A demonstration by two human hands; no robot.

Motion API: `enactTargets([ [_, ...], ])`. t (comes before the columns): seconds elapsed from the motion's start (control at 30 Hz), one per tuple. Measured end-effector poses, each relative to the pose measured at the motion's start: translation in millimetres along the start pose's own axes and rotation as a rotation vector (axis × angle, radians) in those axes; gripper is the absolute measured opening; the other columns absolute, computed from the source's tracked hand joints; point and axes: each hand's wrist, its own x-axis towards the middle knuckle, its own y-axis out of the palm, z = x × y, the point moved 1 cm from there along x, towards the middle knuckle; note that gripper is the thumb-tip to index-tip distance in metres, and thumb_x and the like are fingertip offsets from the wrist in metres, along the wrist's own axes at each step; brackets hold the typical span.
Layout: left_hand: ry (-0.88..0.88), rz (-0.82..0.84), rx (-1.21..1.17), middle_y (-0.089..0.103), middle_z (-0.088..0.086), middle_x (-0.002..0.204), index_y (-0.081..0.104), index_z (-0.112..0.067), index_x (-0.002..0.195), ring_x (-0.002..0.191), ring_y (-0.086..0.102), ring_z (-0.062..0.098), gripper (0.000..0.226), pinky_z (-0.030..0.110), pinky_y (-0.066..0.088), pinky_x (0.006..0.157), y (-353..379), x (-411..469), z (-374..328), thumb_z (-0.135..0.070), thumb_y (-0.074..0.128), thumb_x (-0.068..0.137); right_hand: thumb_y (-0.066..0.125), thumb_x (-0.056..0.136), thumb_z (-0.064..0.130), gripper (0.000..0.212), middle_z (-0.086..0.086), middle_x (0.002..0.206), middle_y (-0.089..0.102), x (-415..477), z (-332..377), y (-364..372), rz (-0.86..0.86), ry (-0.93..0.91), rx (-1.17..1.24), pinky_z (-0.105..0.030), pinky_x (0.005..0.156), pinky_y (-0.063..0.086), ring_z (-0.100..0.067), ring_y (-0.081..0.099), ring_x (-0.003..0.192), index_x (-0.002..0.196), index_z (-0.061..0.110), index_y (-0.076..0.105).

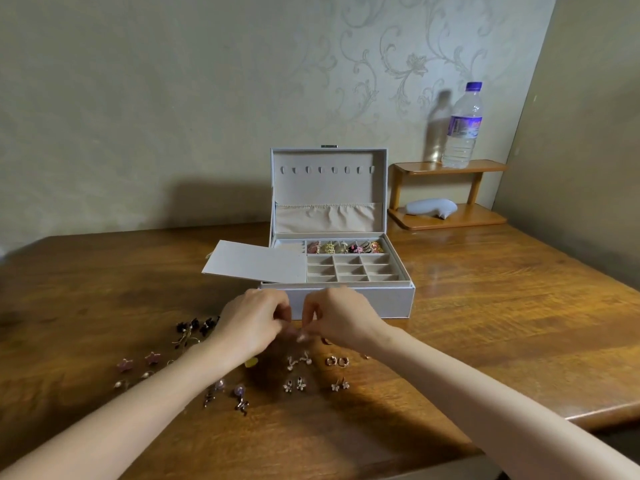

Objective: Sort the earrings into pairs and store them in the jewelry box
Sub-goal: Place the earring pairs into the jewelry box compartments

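Roughly: wood desk (485, 306) w/ grey jewelry box (363, 303) at centre-back, lid upright, a flat flap swung out over its left side. Wooden shelf (450, 220) sits right of box, water bottle (462, 129) on top. Left hand (251, 320) & right hand (341, 318) meet just in front of box, fingers curled, tips nearly touching; grip of each too blurred, can't tell if anything's pinched. Stored earrings (346, 247) fill box's back row; loose earrings (294, 362) lie mostly in pairs on desk under & beside both wrists.
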Motion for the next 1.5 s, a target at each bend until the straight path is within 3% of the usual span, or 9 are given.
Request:
enactTargets([
  [0.07, 0.039, -0.042, -0.102, 0.055, -0.012, 0.080, 0.055, -0.026, 0.076, 0.077, 0.052, 0.007, 0.014, 0.020, 0.041, 0.063, -16, 10, -3, -0.021, 0.063, 0.086, 0.078, 0.072, 0.028, 0.018, 0.011, 0.065, 0.056, 4, -7, -18, -0.017, 0.020, 0.127, -0.021, 0.054, 0.039, -0.005, 0.051, 0.060, 0.081, 0.016, 0.069],
  [0.17, 0.081, -0.117, -0.221, 0.055, -0.010, 0.073, 0.056, -0.021, 0.073, 0.064, 0.046, 0.005, 0.016, 0.023, 0.035, 0.057, -37, 40, -9, -0.023, 0.068, 0.082, 0.079, 0.072, 0.017, 0.013, 0.004, 0.069, 0.063, 20, -22, -47, -0.092, 0.059, 0.296, -0.020, 0.058, 0.047, -0.006, 0.056, 0.059, 0.077, 0.010, 0.069],
  [0.3, 0.097, -0.103, -0.161, 0.060, -0.008, 0.078, 0.058, -0.018, 0.076, 0.078, 0.058, 0.015, 0.013, 0.035, 0.049, 0.070, -37, 97, -10, -0.022, 0.069, 0.082, 0.077, 0.073, 0.009, 0.013, 0.000, 0.067, 0.064, 41, -48, -65, -0.216, 0.158, 0.385, -0.023, 0.055, 0.052, -0.009, 0.058, 0.054, 0.073, 0.010, 0.065],
  [0.57, 0.096, -0.055, 0.022, 0.063, 0.000, 0.103, 0.063, -0.020, 0.091, 0.094, 0.055, 0.017, 0.005, 0.026, 0.036, 0.070, -1, 138, -11, -0.018, 0.060, 0.088, 0.075, 0.076, 0.010, 0.012, 0.006, 0.066, 0.064, 56, -82, -54, -0.268, 0.220, 0.340, -0.027, 0.064, 0.052, -0.006, 0.058, 0.060, 0.072, 0.017, 0.066],
  [0.83, 0.094, -0.129, 0.083, 0.059, -0.004, 0.095, 0.052, -0.020, 0.088, 0.094, 0.053, 0.017, 0.006, 0.034, 0.035, 0.085, -12, 138, 9, -0.023, 0.054, 0.092, 0.073, 0.078, 0.009, 0.010, 0.002, 0.072, 0.065, 69, -79, -47, -0.268, 0.163, 0.367, -0.027, 0.064, 0.055, -0.013, 0.062, 0.066, 0.075, 0.017, 0.067],
  [1.03, 0.058, -0.173, -0.002, 0.061, -0.002, 0.091, 0.056, -0.019, 0.082, 0.089, 0.056, 0.019, 0.008, 0.032, 0.043, 0.072, -26, 137, 29, -0.020, 0.061, 0.087, 0.073, 0.079, 0.008, 0.006, 0.000, 0.071, 0.064, 83, -69, -48, -0.217, 0.157, 0.381, -0.017, 0.050, 0.049, -0.012, 0.057, 0.060, 0.083, 0.006, 0.069],
  [1.13, 0.054, -0.215, 0.027, 0.061, 0.000, 0.092, 0.057, -0.019, 0.080, 0.092, 0.055, 0.020, 0.009, 0.036, 0.046, 0.080, -31, 148, 34, -0.021, 0.064, 0.086, 0.072, 0.079, 0.010, 0.007, -0.005, 0.079, 0.069, 101, -66, -51, -0.208, 0.155, 0.306, -0.027, 0.066, 0.054, -0.012, 0.059, 0.066, 0.085, 0.007, 0.070],
  [1.27, 0.095, -0.225, 0.191, 0.065, -0.002, 0.101, 0.063, -0.020, 0.088, 0.103, 0.051, 0.020, 0.004, 0.036, 0.036, 0.088, -28, 167, 34, -0.018, 0.059, 0.088, 0.074, 0.075, 0.015, 0.004, 0.000, 0.080, 0.071, 127, -64, -50, -0.230, 0.188, 0.197, -0.027, 0.065, 0.049, -0.010, 0.059, 0.071, 0.079, 0.016, 0.071],
  [1.5, 0.146, -0.238, 0.393, 0.064, -0.002, 0.102, 0.064, -0.019, 0.091, 0.103, 0.047, 0.019, 0.017, 0.033, 0.026, 0.080, -14, 173, 41, -0.006, 0.054, 0.085, 0.065, 0.078, 0.009, 0.011, -0.001, 0.089, 0.071, 154, -54, -34, -0.202, 0.179, 0.078, -0.024, 0.064, 0.038, -0.018, 0.062, 0.085, 0.083, 0.016, 0.072],
])
